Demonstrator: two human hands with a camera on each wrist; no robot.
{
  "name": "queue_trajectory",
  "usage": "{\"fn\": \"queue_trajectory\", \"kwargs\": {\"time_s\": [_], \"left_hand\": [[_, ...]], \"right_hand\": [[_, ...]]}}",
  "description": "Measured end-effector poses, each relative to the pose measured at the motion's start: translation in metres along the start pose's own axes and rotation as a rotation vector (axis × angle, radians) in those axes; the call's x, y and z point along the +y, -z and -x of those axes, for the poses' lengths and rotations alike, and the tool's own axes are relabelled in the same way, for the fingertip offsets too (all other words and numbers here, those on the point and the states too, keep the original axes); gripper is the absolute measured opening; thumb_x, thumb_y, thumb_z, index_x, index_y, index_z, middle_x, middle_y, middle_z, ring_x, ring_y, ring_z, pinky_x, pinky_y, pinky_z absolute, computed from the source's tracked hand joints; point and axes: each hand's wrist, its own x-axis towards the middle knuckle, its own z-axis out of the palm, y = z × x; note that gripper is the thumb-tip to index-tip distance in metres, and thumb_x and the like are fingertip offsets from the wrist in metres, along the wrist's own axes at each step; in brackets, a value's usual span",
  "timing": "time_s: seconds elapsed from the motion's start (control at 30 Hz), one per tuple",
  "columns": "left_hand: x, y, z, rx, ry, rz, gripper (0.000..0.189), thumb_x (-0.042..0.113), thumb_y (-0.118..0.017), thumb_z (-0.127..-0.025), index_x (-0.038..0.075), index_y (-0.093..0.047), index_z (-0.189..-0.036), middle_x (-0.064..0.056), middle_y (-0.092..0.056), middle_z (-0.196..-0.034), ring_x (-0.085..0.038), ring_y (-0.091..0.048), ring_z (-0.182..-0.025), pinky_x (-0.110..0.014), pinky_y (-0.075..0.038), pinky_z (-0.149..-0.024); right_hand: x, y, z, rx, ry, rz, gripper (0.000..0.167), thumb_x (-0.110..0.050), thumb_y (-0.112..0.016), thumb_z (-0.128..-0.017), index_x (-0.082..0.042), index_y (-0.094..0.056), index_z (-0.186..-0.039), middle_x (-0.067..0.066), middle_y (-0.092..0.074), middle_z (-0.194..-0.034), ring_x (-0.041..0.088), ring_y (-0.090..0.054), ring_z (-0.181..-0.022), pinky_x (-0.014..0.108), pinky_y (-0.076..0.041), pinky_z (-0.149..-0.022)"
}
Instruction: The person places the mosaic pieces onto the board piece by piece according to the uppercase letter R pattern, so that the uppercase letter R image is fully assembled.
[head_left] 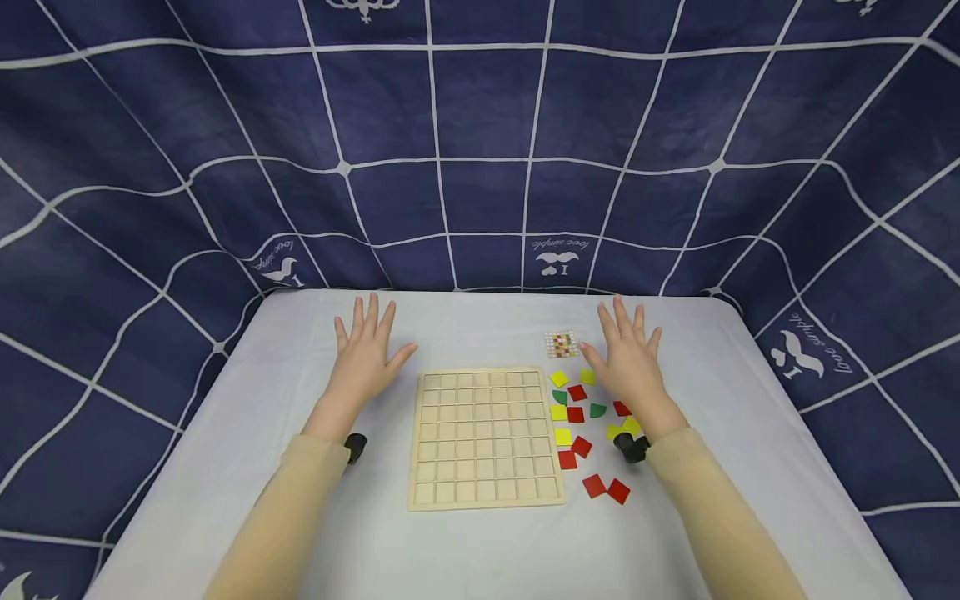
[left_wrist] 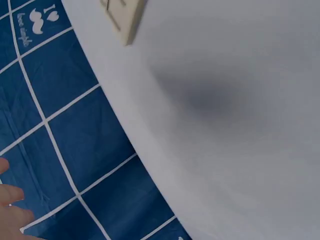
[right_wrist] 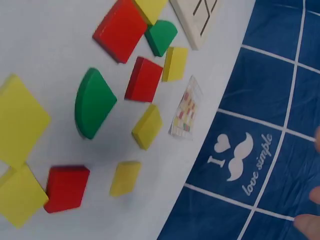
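Observation:
My left hand [head_left: 363, 354] is spread flat with straight fingers to the left of a wooden grid board [head_left: 487, 437], holding nothing. On the board's other side my right hand [head_left: 628, 362] has its fingers spread too, over the far end of a scatter of coloured pieces. Red squares [head_left: 594, 486], yellow squares [head_left: 563, 437] and green quarter-round pieces [head_left: 597, 410] lie loose along the board's right side. A small printed pattern card [head_left: 561, 344] lies just left of the right fingertips. In the right wrist view a green piece [right_wrist: 95, 103] shows close up among red and yellow ones.
A white cloth [head_left: 480, 550] covers the table. Dark blue curtains [head_left: 480, 200] with white grid lines hang behind it and at both sides. A black wrist camera [head_left: 356, 447] sits by the left sleeve, and another black device [head_left: 632, 447] by the right sleeve.

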Motion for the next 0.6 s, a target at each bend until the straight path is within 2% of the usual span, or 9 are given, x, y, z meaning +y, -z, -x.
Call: {"fn": "queue_trajectory", "kwargs": {"time_s": [0.27,0.4,0.6], "left_hand": [[-0.007,-0.012,0.028,-0.029,-0.027,0.000,0.078,0.048,-0.058,-0.096,0.004,-0.029,-0.154,-0.027,-0.011,-0.162,-0.046,-0.002,-0.151,-0.073,-0.003,-0.116],[-0.009,-0.020,0.038,-0.042,-0.048,0.018,0.078,0.048,-0.060,-0.094,0.005,-0.031,-0.154,-0.026,-0.014,-0.162,-0.047,-0.005,-0.151,-0.072,-0.007,-0.116],[-0.011,-0.034,0.050,-0.091,-0.034,0.068,0.079,0.045,-0.064,-0.092,0.006,-0.034,-0.153,-0.026,-0.018,-0.161,-0.049,-0.008,-0.150,-0.072,-0.009,-0.116]], "right_hand": [[0.004,-0.011,0.019,-0.066,0.020,0.011,0.077,-0.037,-0.062,-0.095,-0.009,-0.025,-0.156,0.020,-0.014,-0.164,0.050,-0.002,-0.150,0.076,0.000,-0.112],[0.009,-0.020,0.027,-0.101,0.019,0.017,0.074,-0.036,-0.063,-0.095,-0.009,-0.029,-0.155,0.019,-0.019,-0.163,0.052,-0.007,-0.149,0.077,-0.004,-0.112],[0.014,-0.035,0.035,-0.155,0.023,0.010,0.069,-0.033,-0.063,-0.095,-0.010,-0.035,-0.153,0.018,-0.025,-0.162,0.051,-0.013,-0.148,0.077,-0.011,-0.112]]}}
